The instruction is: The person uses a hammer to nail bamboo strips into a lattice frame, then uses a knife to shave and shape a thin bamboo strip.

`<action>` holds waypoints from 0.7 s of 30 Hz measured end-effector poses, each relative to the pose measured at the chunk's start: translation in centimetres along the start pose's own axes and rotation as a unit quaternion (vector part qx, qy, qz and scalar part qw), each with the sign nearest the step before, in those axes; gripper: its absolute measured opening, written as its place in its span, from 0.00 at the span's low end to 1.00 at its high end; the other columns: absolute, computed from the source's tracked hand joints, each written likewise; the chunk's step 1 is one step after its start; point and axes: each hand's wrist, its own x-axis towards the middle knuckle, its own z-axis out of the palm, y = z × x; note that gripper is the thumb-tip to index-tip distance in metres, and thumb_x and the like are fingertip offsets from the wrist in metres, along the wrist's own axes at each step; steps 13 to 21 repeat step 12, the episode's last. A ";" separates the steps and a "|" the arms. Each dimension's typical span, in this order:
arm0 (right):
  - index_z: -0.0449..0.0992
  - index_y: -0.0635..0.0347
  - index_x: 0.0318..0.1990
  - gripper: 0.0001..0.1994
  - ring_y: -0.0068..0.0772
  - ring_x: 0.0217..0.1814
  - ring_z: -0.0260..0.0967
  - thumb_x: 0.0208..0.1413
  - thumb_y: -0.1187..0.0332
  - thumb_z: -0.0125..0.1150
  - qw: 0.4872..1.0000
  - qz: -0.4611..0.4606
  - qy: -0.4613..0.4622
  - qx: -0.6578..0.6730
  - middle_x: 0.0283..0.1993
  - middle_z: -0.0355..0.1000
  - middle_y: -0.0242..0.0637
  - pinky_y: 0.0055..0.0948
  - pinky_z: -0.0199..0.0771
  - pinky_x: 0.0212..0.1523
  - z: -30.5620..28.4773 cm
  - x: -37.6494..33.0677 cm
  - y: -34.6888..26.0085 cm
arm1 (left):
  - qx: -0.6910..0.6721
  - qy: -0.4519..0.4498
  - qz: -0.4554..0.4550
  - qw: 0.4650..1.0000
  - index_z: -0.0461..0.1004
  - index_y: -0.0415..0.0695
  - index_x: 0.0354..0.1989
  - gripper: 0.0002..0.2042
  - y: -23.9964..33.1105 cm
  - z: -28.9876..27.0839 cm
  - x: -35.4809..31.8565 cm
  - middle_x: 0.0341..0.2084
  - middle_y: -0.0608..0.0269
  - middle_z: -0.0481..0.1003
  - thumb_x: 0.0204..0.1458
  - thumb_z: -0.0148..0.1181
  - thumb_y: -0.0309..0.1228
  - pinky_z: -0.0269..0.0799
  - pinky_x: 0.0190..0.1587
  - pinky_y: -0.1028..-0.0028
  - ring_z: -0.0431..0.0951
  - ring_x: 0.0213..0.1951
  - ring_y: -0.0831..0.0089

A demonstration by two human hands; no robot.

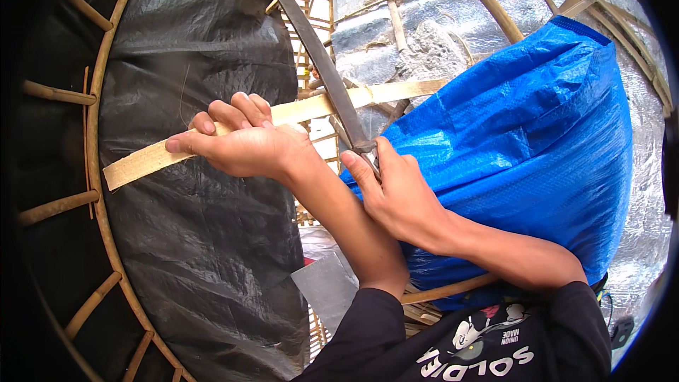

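A long, flat strip of pale bamboo runs from the left up to the right. My left hand is closed around it near its left end, palm up, with the thumb along the edge. The handle of a machete is in my right hand, fingers wrapped round it. Its dark, slightly curved blade points up and to the left and crosses the strip right of my left hand; whether the edge touches it I cannot tell. The strip's far right end meets a blue woven plastic sheet bunched over my lap.
Black plastic sheeting hangs at the left beside a pole frame with crosspieces. Silvery foil sheeting lies at the back, with bamboo poles across it. A grey flat panel is below my left forearm.
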 end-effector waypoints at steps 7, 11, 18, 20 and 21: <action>0.66 0.79 0.37 0.25 0.70 0.25 0.72 0.66 0.56 0.55 1.000 -0.014 -0.001 -0.012 0.20 0.69 0.67 0.54 0.68 0.23 -0.5 0.3 0.5 | 0.003 0.008 -0.002 1.000 0.51 0.54 0.23 0.27 0.2 0.9 -0.3 0.09 0.72 0.46 0.66 0.36 0.61 0.41 0.14 0.79 0.41 0.11 0.81; 0.65 0.80 0.37 0.24 0.69 0.23 0.71 0.66 0.57 0.56 1.000 -0.012 0.000 0.008 0.18 0.68 0.66 0.53 0.68 0.21 -0.7 0.2 1.0 | 0.002 0.008 -0.016 1.000 0.51 0.54 0.23 0.27 -0.4 0.2 -0.6 0.09 0.73 0.46 0.66 0.36 0.61 0.41 0.15 0.78 0.42 0.11 0.80; 0.65 0.80 0.37 0.24 0.69 0.23 0.71 0.66 0.57 0.56 1.000 -0.012 0.000 0.008 0.18 0.68 0.66 0.53 0.68 0.21 -0.7 0.2 1.0 | -0.002 0.006 -0.016 1.000 0.51 0.54 0.23 0.27 -0.5 0.0 -0.4 0.09 0.73 0.46 0.66 0.36 0.61 0.42 0.15 0.78 0.42 0.11 0.80; 0.65 0.80 0.37 0.24 0.69 0.23 0.71 0.66 0.57 0.56 1.000 -0.012 0.000 0.008 0.18 0.68 0.66 0.53 0.68 0.21 -0.7 0.2 1.0 | -0.002 0.006 -0.016 1.000 0.51 0.54 0.23 0.27 -0.5 0.0 -0.4 0.09 0.73 0.46 0.66 0.36 0.61 0.42 0.15 0.78 0.42 0.11 0.80; 0.65 0.80 0.37 0.24 0.69 0.23 0.71 0.66 0.57 0.56 1.000 -0.012 0.000 0.008 0.18 0.68 0.66 0.53 0.68 0.21 -0.7 0.2 1.0 | -0.002 0.006 -0.016 1.000 0.51 0.54 0.23 0.27 -0.5 0.0 -0.4 0.09 0.73 0.46 0.66 0.36 0.61 0.42 0.15 0.78 0.42 0.11 0.80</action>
